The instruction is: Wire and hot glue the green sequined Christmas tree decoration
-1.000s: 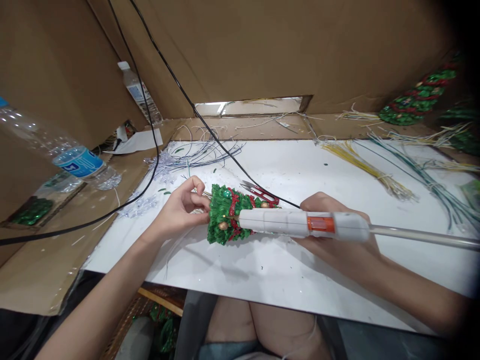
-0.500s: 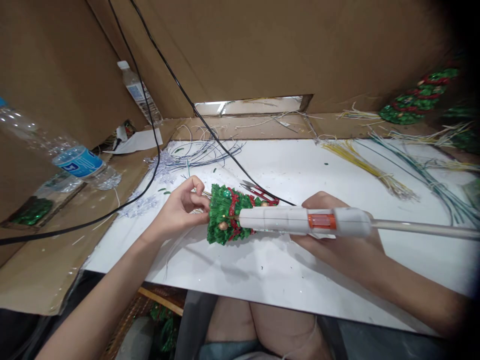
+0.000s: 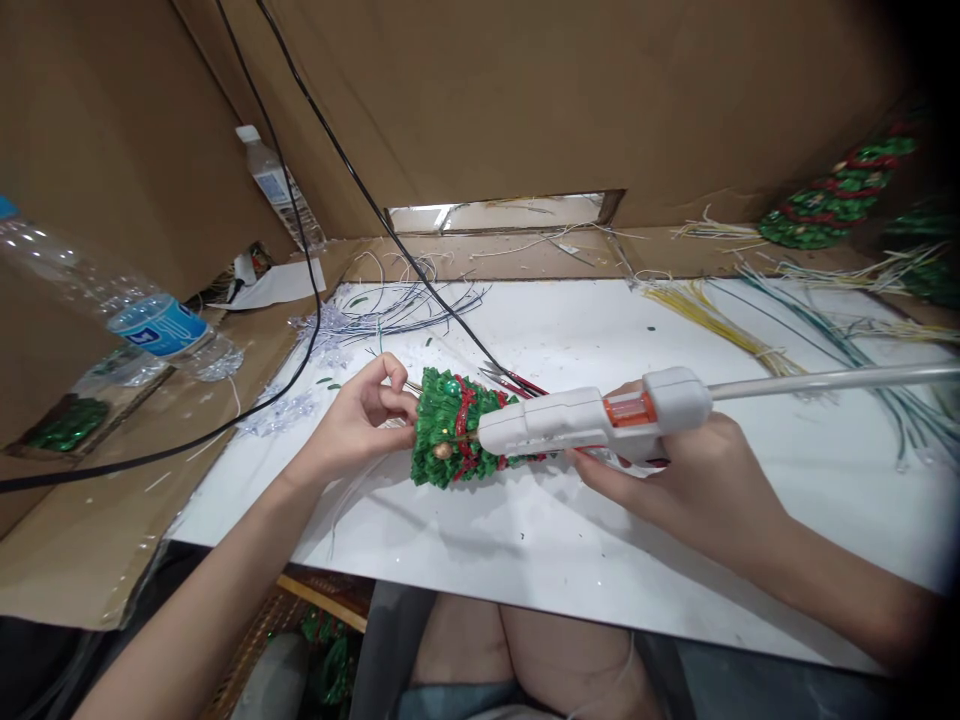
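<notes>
My left hand (image 3: 360,420) pinches the base of a small green Christmas tree ornament (image 3: 450,425) with red garland and gold beads, held on its side over the white work surface (image 3: 570,560). My right hand (image 3: 690,480) is wrapped round a white glue gun (image 3: 592,418) with an orange window. Its nozzle touches the tree's side. A clear glue stick (image 3: 832,380) juts out of the gun's back toward the right.
Red-handled snips (image 3: 517,382) lie just behind the tree. A black cable (image 3: 300,290) runs across the left. Two water bottles (image 3: 161,325) stand at left by cardboard walls. Wire bundles (image 3: 720,330) and finished green trees (image 3: 832,205) lie at the right.
My right hand has turned the glue gun so that its rear and the glue stick rise and swing back. The nozzle stays on the tree. My left hand has hardly moved.
</notes>
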Demonstrator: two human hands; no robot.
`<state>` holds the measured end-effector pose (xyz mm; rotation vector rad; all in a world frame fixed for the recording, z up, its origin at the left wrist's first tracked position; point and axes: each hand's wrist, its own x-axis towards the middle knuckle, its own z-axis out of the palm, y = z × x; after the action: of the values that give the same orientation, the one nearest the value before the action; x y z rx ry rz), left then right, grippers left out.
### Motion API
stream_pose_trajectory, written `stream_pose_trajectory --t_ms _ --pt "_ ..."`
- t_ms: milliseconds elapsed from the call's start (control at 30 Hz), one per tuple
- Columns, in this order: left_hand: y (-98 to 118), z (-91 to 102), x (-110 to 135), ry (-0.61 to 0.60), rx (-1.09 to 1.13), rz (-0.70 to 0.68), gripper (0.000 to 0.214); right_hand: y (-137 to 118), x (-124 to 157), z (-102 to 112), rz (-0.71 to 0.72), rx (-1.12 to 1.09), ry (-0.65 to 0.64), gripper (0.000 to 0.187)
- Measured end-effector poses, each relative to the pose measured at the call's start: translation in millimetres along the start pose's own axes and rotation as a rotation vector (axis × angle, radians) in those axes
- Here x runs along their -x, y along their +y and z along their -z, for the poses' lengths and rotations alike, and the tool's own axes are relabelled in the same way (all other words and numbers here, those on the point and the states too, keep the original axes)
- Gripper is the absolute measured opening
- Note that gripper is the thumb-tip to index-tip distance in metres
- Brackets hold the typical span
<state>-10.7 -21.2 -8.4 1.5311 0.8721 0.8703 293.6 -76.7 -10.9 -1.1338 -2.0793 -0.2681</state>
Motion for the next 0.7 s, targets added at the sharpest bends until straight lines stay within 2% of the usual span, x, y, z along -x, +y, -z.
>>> stream_pose_trajectory --t_ms 300,533,700 --pt "-1 0.0 1 0.000 -0.015 -0.037 0.045 1 -1 4 -0.024 -0.014 0.014 0.023" --pt "-1 0.2 2 -0.004 -0.013 -0.041 0.048 2 -7 6 0.007 0.013 0.035 0.026" --pt "-1 0.0 0 0.006 0.000 -0.063 0.050 2 -17 8 0.047 0.016 0.041 0.019"
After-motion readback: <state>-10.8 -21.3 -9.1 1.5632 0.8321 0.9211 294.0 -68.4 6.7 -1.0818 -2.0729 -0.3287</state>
